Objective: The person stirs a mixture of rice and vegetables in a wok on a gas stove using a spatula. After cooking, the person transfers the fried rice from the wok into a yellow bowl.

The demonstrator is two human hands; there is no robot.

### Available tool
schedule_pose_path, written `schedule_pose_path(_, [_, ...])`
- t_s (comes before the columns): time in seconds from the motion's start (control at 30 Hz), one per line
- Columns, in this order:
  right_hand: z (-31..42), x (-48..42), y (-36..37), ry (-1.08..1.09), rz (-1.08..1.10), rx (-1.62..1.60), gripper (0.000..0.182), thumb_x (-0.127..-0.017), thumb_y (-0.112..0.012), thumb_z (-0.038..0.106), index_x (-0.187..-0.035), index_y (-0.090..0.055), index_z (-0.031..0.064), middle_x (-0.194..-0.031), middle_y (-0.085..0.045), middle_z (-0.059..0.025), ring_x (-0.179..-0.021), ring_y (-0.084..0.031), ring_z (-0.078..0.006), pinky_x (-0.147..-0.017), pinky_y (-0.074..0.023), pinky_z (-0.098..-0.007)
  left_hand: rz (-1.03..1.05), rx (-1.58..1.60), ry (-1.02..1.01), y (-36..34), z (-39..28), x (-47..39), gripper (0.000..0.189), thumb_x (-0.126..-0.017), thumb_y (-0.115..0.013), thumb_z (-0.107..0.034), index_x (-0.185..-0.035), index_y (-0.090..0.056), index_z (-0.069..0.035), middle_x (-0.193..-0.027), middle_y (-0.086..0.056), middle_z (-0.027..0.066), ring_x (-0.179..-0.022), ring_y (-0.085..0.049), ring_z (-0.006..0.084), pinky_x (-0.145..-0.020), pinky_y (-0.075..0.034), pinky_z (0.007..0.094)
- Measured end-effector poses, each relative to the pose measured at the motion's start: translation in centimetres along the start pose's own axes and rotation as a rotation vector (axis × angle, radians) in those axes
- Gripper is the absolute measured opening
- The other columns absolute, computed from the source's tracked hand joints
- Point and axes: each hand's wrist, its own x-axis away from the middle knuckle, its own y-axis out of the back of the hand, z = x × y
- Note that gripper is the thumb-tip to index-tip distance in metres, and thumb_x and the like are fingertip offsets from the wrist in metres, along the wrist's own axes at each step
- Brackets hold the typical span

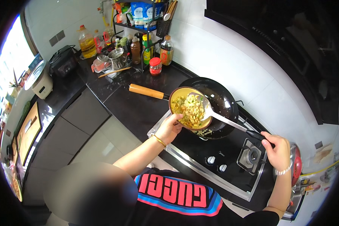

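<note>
My left hand [169, 128] grips the near rim of a yellow bowl [173, 94] with a brown edge, holding it over the near side of a black wok [224, 99]. Fried rice [188, 111] with bits of egg and green fills much of the bowl. In my right hand [276, 149] is the black handle of a metal spatula [228, 121], its blade resting in the bowl against the food. Some rice grains [203, 132] lie in the wok below the bowl. The wok's wooden handle [146, 91] points left, and the bowl hides part of the pan.
The gas stove [195, 147] has a second burner [253, 154] at the right. A red-lidded jar [155, 66], sauce bottles [166, 50] and a steel pot [117, 58] stand by a black rack [135, 27]. A knife [31, 124] lies on the cutting board [29, 134] at far left.
</note>
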Motion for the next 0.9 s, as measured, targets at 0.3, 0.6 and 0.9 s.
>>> schedule_pose_path(0.3, [0.9,3.0,0.3,0.163,-0.331,0.267,0.03,-0.073,-0.066,0.008,-0.103,-0.065,0.0075,-0.066,-0.048,-0.008,-0.056,-0.047,-0.0234,-0.053,-0.039,-0.0329,0.103,0.085,0.037,-1.2,0.3,-0.3,0.033,-0.08,-0.062,-0.023,-0.109,-0.052,-0.011,-0.1,-0.059,0.0013,-0.089,-0.055,0.0129,-0.085,-0.038,0.0283])
schedule_pose_path(0.6, [-0.6,2.6,-0.5,-0.043,-0.218,-0.036,0.027,-0.078,-0.061,0.003,-0.104,-0.064,0.0005,-0.059,-0.046,-0.0045,-0.052,-0.043,-0.0132,-0.052,-0.0369,-0.0273,0.125,0.181,0.143,-1.0,0.4,-0.9,0.054,-0.077,-0.058,-0.025,-0.126,-0.042,-0.011,-0.126,-0.051,0.0074,-0.114,-0.05,0.023,-0.101,-0.032,0.0386])
schedule_pose_path(0.9, [-8.7,-0.1,-2.6,-0.527,0.088,-0.74,0.026,-0.088,-0.056,0.013,-0.109,-0.06,-0.0025,-0.059,-0.054,0.0013,-0.045,-0.038,-0.0018,-0.042,-0.0295,-0.0168,0.131,0.032,0.021,0.4,-2.3,0.4,0.05,-0.08,-0.056,-0.023,-0.125,-0.043,-0.006,-0.12,-0.055,0.0101,-0.108,-0.053,0.0225,-0.095,-0.039,0.0381])
